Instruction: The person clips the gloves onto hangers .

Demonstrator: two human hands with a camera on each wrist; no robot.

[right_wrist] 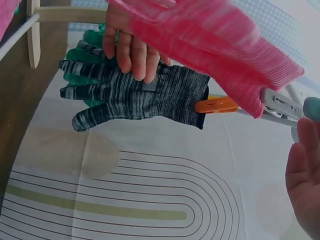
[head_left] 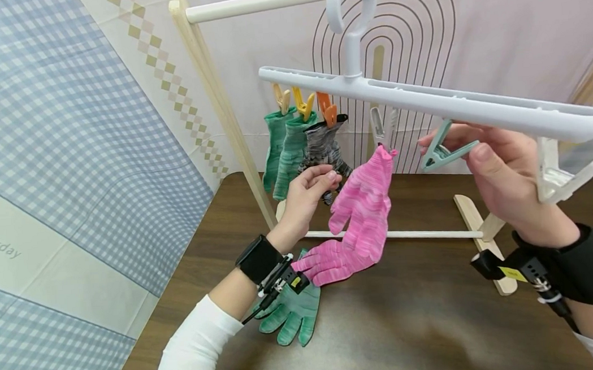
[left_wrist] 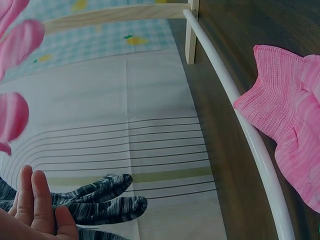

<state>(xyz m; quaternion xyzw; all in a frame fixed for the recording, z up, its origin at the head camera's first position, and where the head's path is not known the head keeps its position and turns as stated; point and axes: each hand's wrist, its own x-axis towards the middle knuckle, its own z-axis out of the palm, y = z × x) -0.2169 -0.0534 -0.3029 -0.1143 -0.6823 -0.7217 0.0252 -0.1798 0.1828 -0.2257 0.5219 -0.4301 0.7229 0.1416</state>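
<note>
My right hand (head_left: 505, 178) has its thumb and fingers about a pale green clip (head_left: 442, 150) under the white hanger (head_left: 423, 95). My left hand (head_left: 309, 192) holds nothing, fingers relaxed, beside a black-and-grey glove (head_left: 321, 141) hung from an orange clip (head_left: 327, 109). Between the hands a pink glove (head_left: 370, 192) dangles from a light grey clip (head_left: 378, 128). Two green gloves (head_left: 294, 151) hang at the left end from a beige clip (head_left: 282, 99) and a yellow clip (head_left: 304, 103). In the right wrist view the green clip (right_wrist: 312, 108) is partly cut off.
A second pink glove (head_left: 327, 262) lies on the brown table (head_left: 387, 326), overlapping another green glove (head_left: 294, 315). A white clip (head_left: 556, 177) hangs at the hanger's right end. The wooden rack has a top rail (head_left: 265, 1) and a low white bar (head_left: 432, 234).
</note>
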